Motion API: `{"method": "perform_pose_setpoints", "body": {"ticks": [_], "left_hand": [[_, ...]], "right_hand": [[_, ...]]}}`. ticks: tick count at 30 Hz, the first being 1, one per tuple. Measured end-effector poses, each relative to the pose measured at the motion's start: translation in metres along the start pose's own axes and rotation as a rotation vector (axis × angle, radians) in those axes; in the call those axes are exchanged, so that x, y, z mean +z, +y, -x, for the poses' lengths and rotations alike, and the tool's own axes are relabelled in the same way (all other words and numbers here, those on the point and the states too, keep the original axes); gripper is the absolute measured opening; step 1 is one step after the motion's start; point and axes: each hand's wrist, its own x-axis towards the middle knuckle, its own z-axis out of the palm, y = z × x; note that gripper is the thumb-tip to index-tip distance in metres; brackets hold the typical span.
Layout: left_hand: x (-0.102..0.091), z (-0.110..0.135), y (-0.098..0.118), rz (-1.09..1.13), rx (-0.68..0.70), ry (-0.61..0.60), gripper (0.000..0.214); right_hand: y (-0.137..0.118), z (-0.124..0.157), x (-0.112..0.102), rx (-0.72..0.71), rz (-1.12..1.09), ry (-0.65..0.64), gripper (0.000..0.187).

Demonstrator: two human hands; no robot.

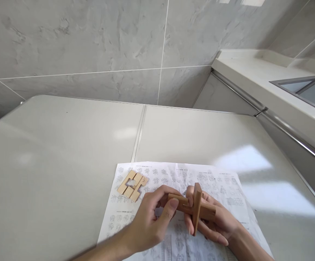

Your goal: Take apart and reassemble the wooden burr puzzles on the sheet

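Note:
Over a printed paper sheet [143,232], both hands hold a partly joined cluster of brown wooden burr puzzle pieces [197,210]. My left hand [157,217] pinches the left end of a notched horizontal piece between thumb and fingers. From the right, my right hand [217,221] grips the cluster, its fingers around an upright piece that crosses the horizontal ones. Some fingers of the right hand are hidden behind the wood. To the left on the sheet lie several pale wooden puzzle pieces [127,190], laid flat together with a gap in their middle.
A glossy white folding table [65,163] has a seam down its middle. The sheet carries small printed diagrams. Behind stands a grey tiled wall [92,40]. At the right, a white counter [257,69] with a sink [312,90] rises beyond the table's edge.

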Motion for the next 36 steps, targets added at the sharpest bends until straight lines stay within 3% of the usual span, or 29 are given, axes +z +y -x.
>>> {"method": "perform_pose_setpoints", "body": {"ticks": [10, 13, 16, 20, 24, 29, 32, 36], "left_hand": [[0.0, -0.003, 0.001, 0.108, -0.034, -0.023, 0.036], [-0.001, -0.003, 0.0, 0.15, -0.072, 0.022, 0.038], [-0.002, -0.003, -0.001, 0.191, -0.098, 0.014, 0.04], [-0.004, -0.004, -0.002, 0.223, -0.135, -0.019, 0.041], [-0.005, -0.006, -0.002, 0.221, -0.16, 0.004, 0.043], [-0.007, -0.008, -0.003, 0.25, -0.157, 0.057, 0.041], [-0.01, -0.009, -0.005, 0.305, -0.179, 0.049, 0.039], [-0.012, -0.011, -0.007, 0.342, -0.211, 0.059, 0.04]], "right_hand": [[-0.009, 0.003, -0.008, -0.052, 0.029, -0.029, 0.043], [-0.022, 0.007, -0.013, -0.086, 0.114, 0.099, 0.046], [-0.032, 0.007, -0.016, -0.19, 0.153, 0.308, 0.042], [-0.035, 0.003, -0.018, -0.358, 0.05, 0.493, 0.043], [-0.033, 0.0, -0.02, -0.459, -0.063, 0.47, 0.037], [-0.031, -0.001, -0.02, -0.58, -0.052, 0.486, 0.038], [-0.031, 0.002, -0.019, -0.532, -0.029, 0.472, 0.043], [-0.032, 0.004, -0.016, -0.413, -0.056, 0.349, 0.046]]}}
